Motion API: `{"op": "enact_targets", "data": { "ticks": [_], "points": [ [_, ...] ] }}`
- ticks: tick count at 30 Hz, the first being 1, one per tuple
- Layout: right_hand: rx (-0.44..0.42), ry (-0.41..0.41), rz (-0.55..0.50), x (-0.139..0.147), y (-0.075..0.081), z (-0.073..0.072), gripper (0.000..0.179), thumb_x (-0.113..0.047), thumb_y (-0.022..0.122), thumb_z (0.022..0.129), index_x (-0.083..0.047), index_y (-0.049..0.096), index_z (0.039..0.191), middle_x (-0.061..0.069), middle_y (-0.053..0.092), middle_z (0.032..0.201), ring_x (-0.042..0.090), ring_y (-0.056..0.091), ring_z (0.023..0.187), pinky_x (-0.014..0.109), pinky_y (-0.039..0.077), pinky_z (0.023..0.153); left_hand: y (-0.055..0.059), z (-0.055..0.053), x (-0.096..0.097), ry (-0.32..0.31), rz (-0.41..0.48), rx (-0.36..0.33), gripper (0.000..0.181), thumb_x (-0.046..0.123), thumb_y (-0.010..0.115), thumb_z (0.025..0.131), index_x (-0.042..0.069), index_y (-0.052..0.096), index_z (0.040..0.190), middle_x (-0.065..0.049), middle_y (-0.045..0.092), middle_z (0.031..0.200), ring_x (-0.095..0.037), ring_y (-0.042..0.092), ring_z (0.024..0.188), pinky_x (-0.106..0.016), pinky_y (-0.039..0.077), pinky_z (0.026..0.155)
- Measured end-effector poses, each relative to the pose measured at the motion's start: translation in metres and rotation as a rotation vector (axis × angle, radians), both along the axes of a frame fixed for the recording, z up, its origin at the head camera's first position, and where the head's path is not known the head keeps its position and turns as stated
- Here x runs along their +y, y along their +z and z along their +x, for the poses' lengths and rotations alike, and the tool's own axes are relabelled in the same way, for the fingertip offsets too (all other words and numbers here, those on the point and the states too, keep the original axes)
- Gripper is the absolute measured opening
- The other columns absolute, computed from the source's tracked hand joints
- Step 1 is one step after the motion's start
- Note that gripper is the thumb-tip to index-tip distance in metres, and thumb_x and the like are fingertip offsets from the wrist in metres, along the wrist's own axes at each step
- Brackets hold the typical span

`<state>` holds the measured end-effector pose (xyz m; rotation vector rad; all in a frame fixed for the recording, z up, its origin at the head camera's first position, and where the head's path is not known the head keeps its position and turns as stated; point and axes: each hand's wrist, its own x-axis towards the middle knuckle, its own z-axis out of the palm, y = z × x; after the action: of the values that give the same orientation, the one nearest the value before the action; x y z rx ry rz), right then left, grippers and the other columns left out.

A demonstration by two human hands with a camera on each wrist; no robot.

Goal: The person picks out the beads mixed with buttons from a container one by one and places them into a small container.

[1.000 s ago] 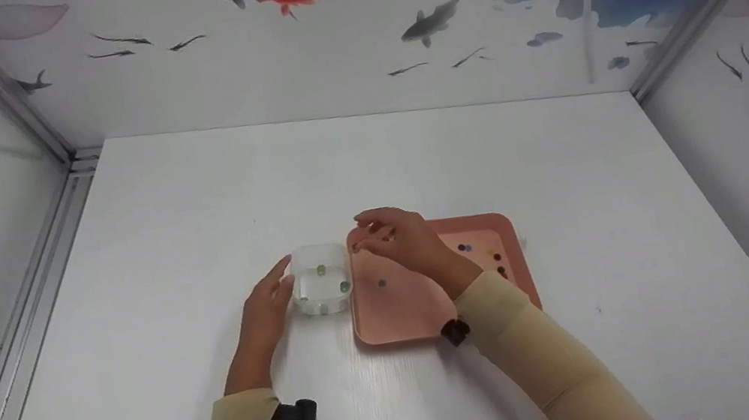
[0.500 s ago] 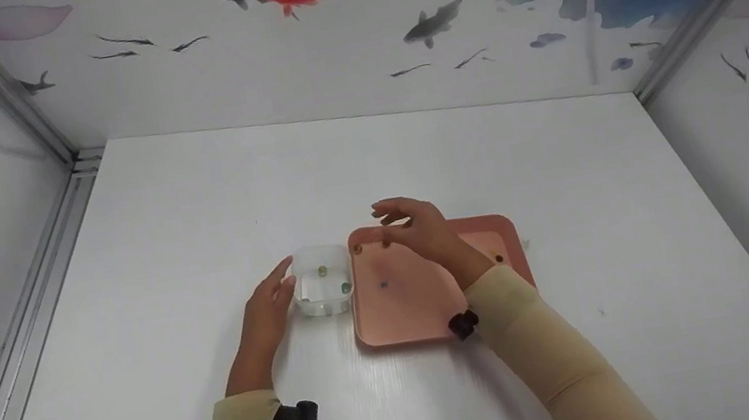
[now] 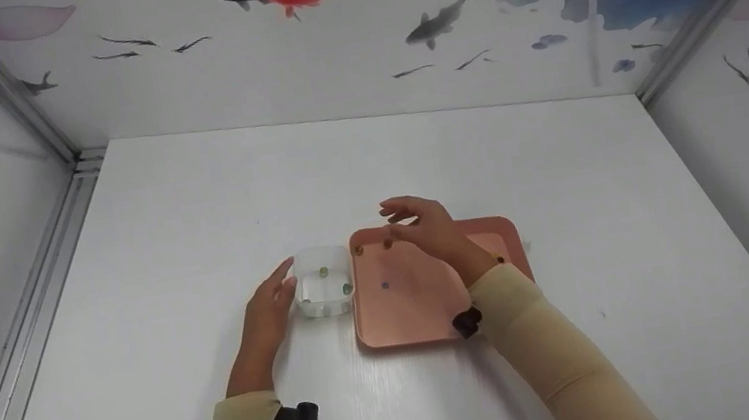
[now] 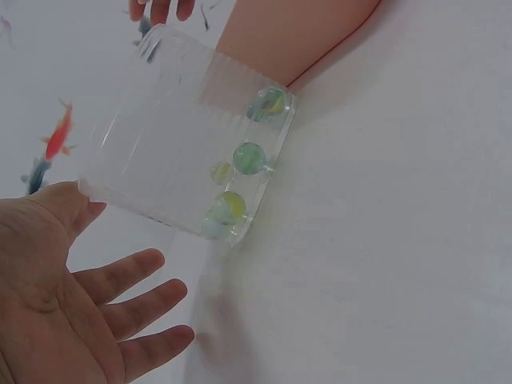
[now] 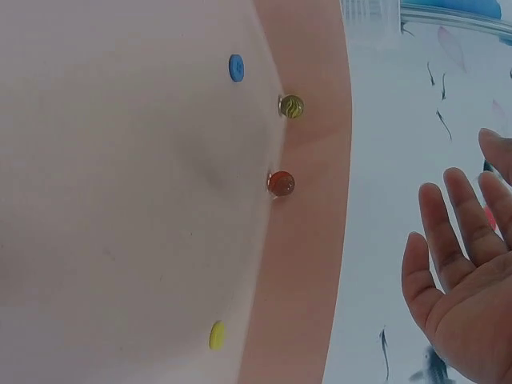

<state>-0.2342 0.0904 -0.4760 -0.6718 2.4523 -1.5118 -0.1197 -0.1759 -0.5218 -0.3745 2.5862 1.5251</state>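
Note:
A clear plastic box (image 3: 327, 309) stands left of the pink tray (image 3: 401, 323); several greenish marbles lie inside, among them a green marble (image 4: 249, 158). My left hand (image 3: 268, 311) touches the box's left side with extended fingers. Over the tray's far part hovers my right hand (image 3: 430, 231), its fingers loosely spread and no object visible in them. In the right wrist view, a yellow-green marble (image 5: 292, 106) and a reddish-brown marble (image 5: 282, 184) sit along the tray wall. A blue button (image 5: 237, 68) and a yellow button-like disc (image 5: 217, 335) lie on the tray floor.
The white table (image 3: 189, 195) is enclosed by panels printed with fish. Part of the tray is hidden under my right forearm; one dark small piece (image 3: 501, 259) shows beside the wrist.
My right hand has moved right, away from the tray's far left corner, uncovering two marbles along the far wall. My left hand stays against the box.

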Motion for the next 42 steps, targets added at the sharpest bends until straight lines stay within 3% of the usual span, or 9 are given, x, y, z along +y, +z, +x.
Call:
{"op": "enact_targets", "data": {
  "ticks": [8, 16, 34, 42],
  "points": [
    [0.042, -0.002, 0.073, 0.0033, -0.0031, -0.0017, 0.040, -0.013, 0.063, 0.095, -0.006, 0.057, 0.133, 0.013, 0.062, 0.126, 0.028, 0.059, 0.116, 0.046, 0.050, 0.095, -0.0022, -0.0016, -0.0012, -0.009, 0.009, -0.004, 0.049, 0.039, 0.040, 0.104, 0.023, 0.036, 0.150, -0.013, 0.035, 0.154, -0.037, 0.032, 0.140, -0.055, 0.025, 0.116],
    [-0.041, -0.044, 0.186, 0.0010, 0.0010, -0.0001, 0.042, -0.021, 0.067, 0.093, -0.013, 0.059, 0.133, 0.006, 0.062, 0.129, 0.023, 0.057, 0.120, 0.041, 0.051, 0.098, -0.0015, -0.0023, -0.0010, 0.005, 0.004, -0.021, 0.049, 0.041, 0.039, 0.104, 0.025, 0.037, 0.150, -0.011, 0.035, 0.154, -0.035, 0.029, 0.142, -0.053, 0.022, 0.117],
    [-0.022, -0.019, 0.380, -0.0007, 0.0007, -0.0011, 0.039, -0.025, 0.066, 0.093, -0.021, 0.062, 0.131, 0.004, 0.063, 0.126, 0.023, 0.058, 0.116, 0.044, 0.050, 0.097, -0.0021, -0.0014, -0.0016, 0.000, 0.026, 0.009, 0.048, 0.039, 0.040, 0.104, 0.022, 0.038, 0.149, -0.013, 0.035, 0.154, -0.036, 0.029, 0.142, -0.053, 0.022, 0.117],
    [-0.048, -0.025, 0.365, 0.0000, -0.0035, -0.0036, 0.039, -0.025, 0.065, 0.093, -0.018, 0.062, 0.131, 0.004, 0.063, 0.127, 0.023, 0.058, 0.117, 0.043, 0.051, 0.097, -0.0026, -0.0012, -0.0020, -0.007, 0.030, 0.032, 0.047, 0.036, 0.041, 0.104, 0.021, 0.039, 0.149, -0.015, 0.036, 0.153, -0.038, 0.031, 0.141, -0.054, 0.023, 0.117]
  ]
}}
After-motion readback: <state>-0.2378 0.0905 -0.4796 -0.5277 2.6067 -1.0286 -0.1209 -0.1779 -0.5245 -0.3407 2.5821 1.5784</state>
